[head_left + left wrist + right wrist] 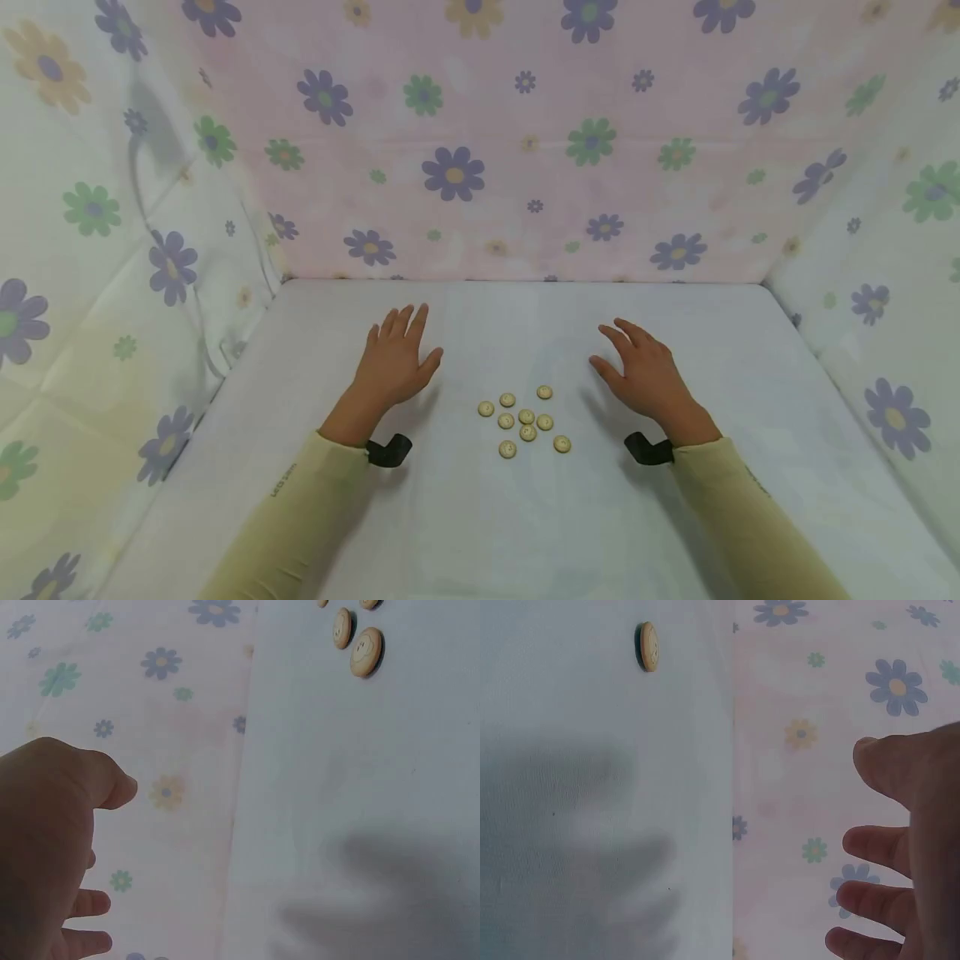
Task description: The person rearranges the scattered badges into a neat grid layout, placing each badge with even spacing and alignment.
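Several small round wooden discs [527, 433] lie loosely grouped on the white table, each with a face-like mark on top. In the left wrist view a few of these discs [367, 652] show at the upper right, and one disc [650, 646] appears near the top of the right wrist view. To the left of the group, my left hand [395, 362] hovers over the table with fingers extended and holds nothing. My right hand [641, 371] is held above the table on the other side, fingers spread and slightly bent, also holding nothing. Both hands cast shadows on the surface.
A white table [465, 525] spreads under both arms. Flowered cloth walls [495, 108] enclose it at the back and on both sides. A black wrist mount [392, 451] sits on the left wrist, and a matching black mount [648, 450] on the right.
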{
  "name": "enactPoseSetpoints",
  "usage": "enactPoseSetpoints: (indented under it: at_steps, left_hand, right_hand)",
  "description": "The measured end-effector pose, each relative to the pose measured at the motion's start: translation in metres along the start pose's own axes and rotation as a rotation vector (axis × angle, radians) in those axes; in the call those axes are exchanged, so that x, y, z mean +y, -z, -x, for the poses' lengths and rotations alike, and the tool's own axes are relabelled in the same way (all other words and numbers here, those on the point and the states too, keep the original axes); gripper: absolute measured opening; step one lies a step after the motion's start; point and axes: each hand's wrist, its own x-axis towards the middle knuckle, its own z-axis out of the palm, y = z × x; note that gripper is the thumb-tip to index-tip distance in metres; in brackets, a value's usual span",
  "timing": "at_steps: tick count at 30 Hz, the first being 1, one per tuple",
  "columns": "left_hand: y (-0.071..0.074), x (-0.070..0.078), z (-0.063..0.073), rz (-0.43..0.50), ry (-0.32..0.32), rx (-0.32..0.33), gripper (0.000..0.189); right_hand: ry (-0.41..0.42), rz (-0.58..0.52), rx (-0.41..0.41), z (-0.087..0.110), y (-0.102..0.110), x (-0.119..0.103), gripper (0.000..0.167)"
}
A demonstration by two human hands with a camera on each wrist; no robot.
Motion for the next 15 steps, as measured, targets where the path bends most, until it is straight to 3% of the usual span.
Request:
enactPoseSetpoints:
  at_steps: [15]
  left_hand:
    - [-0.019, 0.022, 0.013, 0.037, -0.006, 0.002, 0.07]
  right_hand:
    - [0.038, -0.12, -0.02, -0.003, -0.008, -0.014, 0.056]
